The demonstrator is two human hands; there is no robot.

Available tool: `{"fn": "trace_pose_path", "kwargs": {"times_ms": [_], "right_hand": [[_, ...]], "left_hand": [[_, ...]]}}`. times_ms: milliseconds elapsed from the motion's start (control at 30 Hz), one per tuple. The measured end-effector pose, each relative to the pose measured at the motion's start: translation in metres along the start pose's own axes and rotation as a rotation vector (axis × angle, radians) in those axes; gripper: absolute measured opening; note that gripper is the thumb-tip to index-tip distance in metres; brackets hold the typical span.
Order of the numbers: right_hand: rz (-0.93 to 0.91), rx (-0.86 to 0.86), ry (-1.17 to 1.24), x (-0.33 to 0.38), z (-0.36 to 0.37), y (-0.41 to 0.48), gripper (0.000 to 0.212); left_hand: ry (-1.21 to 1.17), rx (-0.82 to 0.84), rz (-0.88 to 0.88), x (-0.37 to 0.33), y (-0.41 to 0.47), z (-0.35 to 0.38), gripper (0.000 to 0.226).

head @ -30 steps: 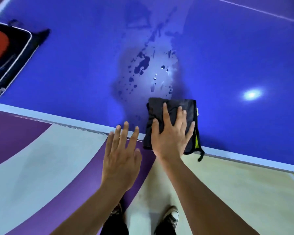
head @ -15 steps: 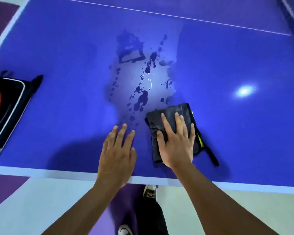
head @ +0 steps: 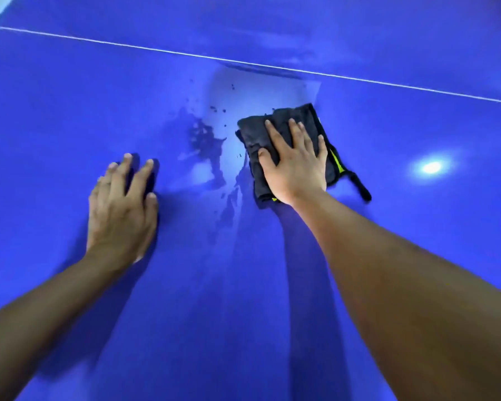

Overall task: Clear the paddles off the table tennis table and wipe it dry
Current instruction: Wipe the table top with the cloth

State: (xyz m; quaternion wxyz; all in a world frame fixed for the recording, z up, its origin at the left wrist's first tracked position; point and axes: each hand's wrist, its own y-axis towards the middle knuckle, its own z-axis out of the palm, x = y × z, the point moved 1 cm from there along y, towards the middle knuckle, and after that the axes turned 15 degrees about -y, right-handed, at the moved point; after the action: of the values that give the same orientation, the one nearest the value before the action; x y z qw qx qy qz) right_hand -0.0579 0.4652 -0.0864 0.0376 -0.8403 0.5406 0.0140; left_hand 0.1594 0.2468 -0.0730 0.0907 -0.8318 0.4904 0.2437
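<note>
Now the right hand point(head: 297, 166) presses the cloth point(head: 300, 115) flat-fingered; water point(head: 209, 146) lies at its nine o'clock, nearer than the open, empty left hand point(head: 122, 204).

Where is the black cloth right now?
In the head view, the black cloth lies right of centre on the table, under the right hand, beside the wet patch.

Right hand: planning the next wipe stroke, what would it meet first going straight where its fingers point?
Nothing solid, it seems: the right hand, flat on the black cloth, points across bare blue table toward the white line; the droplets lie to its left.
</note>
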Motion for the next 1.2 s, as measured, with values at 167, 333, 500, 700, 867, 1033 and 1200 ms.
{"fn": "trace_pose_path", "kwargs": {"times_ms": [167,333,500,700,867,1033,1200], "right_hand": [[-0.009,-0.011,-0.003,-0.006,-0.004,0.109,0.063],[0.025,-0.016,-0.015,-0.004,-0.006,0.178,0.064],[0.059,-0.011,-0.024,-0.002,-0.005,0.204,0.064],[0.158,0.036,0.019,0.014,-0.015,0.194,0.06],[0.221,0.024,0.019,0.049,-0.012,0.142,0.061],[0.2,0.013,0.043,0.074,-0.009,0.068,0.058],[0.149,-0.009,0.042,0.093,-0.01,0.0,0.057]], "left_hand": [[0.018,0.009,-0.075,0.034,0.033,0.0,0.056],[0.018,0.01,-0.096,0.034,0.034,0.002,0.055],[-0.004,-0.003,-0.113,0.029,0.034,0.003,0.053],[0.0,0.013,-0.123,0.029,0.034,0.002,0.054],[0.02,0.05,-0.113,0.033,0.036,0.004,0.056],[0.001,0.053,-0.092,0.031,0.035,0.006,0.054],[-0.01,0.021,-0.053,0.032,0.038,0.007,0.059]]}}
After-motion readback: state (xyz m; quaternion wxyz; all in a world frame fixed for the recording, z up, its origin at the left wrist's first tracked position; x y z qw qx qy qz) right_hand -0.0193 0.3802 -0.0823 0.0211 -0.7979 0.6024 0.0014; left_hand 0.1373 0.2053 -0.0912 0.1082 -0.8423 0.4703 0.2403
